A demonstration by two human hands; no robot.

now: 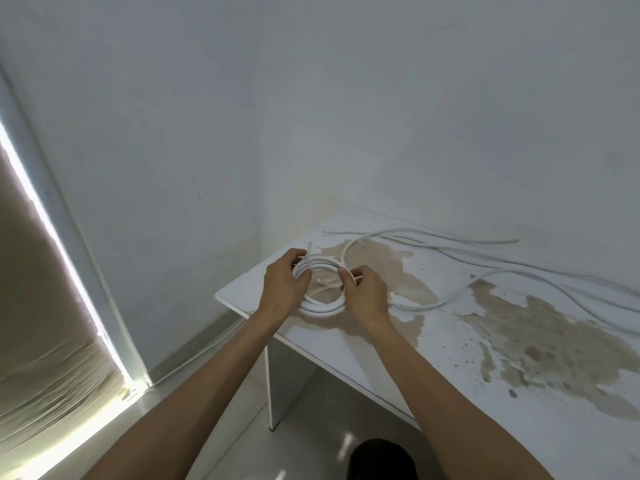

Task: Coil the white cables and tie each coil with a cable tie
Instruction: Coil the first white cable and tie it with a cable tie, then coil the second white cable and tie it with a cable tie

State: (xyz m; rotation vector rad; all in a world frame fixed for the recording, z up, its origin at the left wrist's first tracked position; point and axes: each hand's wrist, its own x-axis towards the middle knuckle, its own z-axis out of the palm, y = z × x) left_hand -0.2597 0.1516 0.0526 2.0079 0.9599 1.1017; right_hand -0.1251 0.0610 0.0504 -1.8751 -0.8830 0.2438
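My left hand [284, 285] is curled round the left side of a coil of thick white round cable [323, 308], fingers wrapped over its loops near the top, where a short stub end of the cable [309, 247] sticks up past my fingertips. My right hand [365, 292] grips the coil's right side, thumb and fingers closed on the loops; something thin and pale shows at my fingertips there, but I cannot tell whether it is a cable tie. The coil sits over the near left corner of the white laminate table [450, 427], its lower arc touching or just above the top; I cannot tell which. The tabletop is worn, with large tan patches [554, 344] where the white surface has peeled. Beyond my right hand, loose white cables [485, 251] trail across the table toward the wall, one of them curving in a wide loop just behind the coil. The table stands in the corner of plain white walls [346, 98]. To my left a beige roller blind [41, 306] hangs with a bright strip of daylight along its edge. Pale floor tiles [225, 427] show below the table.
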